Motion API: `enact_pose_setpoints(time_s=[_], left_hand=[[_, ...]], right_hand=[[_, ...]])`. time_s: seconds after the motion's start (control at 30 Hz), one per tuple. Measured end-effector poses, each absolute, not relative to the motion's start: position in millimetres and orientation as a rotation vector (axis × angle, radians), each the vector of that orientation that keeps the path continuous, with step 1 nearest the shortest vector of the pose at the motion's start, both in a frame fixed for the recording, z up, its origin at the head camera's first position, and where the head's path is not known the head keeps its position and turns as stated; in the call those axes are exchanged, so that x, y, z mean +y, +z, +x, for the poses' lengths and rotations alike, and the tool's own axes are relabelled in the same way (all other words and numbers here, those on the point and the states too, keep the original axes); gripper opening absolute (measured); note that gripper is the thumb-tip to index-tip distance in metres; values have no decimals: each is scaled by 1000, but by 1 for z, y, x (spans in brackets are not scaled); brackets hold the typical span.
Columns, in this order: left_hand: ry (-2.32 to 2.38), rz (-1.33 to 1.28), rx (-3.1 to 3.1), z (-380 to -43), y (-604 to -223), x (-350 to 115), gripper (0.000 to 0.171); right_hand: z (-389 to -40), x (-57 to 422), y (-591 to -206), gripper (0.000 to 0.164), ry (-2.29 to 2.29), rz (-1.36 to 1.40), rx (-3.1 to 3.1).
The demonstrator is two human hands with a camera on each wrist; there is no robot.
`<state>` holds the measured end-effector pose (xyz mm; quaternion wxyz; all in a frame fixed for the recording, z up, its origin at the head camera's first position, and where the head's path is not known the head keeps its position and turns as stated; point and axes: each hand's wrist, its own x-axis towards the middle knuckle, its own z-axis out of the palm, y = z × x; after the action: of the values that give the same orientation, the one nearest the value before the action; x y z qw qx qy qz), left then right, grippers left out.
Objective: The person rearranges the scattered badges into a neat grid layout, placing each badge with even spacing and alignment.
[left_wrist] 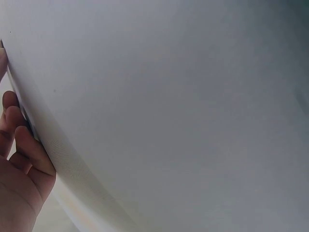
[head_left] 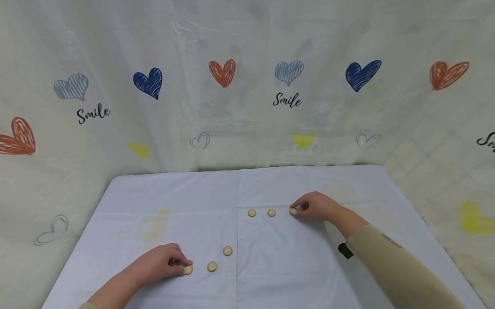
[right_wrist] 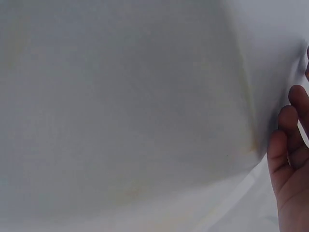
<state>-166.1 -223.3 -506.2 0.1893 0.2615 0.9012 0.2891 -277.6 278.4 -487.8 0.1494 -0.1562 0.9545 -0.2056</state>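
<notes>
Between thumb and forefinger, my left hand (head_left: 160,262) pinches a round wooden button (head_left: 188,269) at the tabletop, front left. Just right of it lie a second button (head_left: 212,266) and, a little farther back, a third button (head_left: 228,251). Farther back on the right, my right hand (head_left: 317,206) pinches another button (head_left: 293,211) by its edge. Left of that hand, a button (head_left: 271,213) and one more button (head_left: 252,213) lie in a row with it. Both wrist views show curled fingers close against the white cloth, with the buttons out of sight.
A white cloth (head_left: 287,273) with creases and faint yellow stains covers the table. Behind and beside it hangs a pale curtain (head_left: 241,29) printed with hearts and the word Smile. A small black piece (head_left: 345,250) sits at the right wrist.
</notes>
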Motion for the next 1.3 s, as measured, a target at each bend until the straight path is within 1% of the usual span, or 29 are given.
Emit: enact_pose_setpoints(time_s=[0.37,0.77,0.93,1.1,1.3], left_hand=[[821,754,2531,-165,-504,-222,20],[822,753,2538,-166,-508,-224,20],[824,754,2532,-165,-506,-223,20],[825,749,2529,-165,-505,-223,20],[830,745,2527,-164,-505,-224,20]], right_hand=[[-276,282,-490,32,-596,-459,2740],[-258,271,-477,38,-766,-497,2688],[-253,268,-478,37,-787,-533,2673],[-250,255,-477,36,-788,-608,2645],[-248,223,-480,33,-708,-729,2623]])
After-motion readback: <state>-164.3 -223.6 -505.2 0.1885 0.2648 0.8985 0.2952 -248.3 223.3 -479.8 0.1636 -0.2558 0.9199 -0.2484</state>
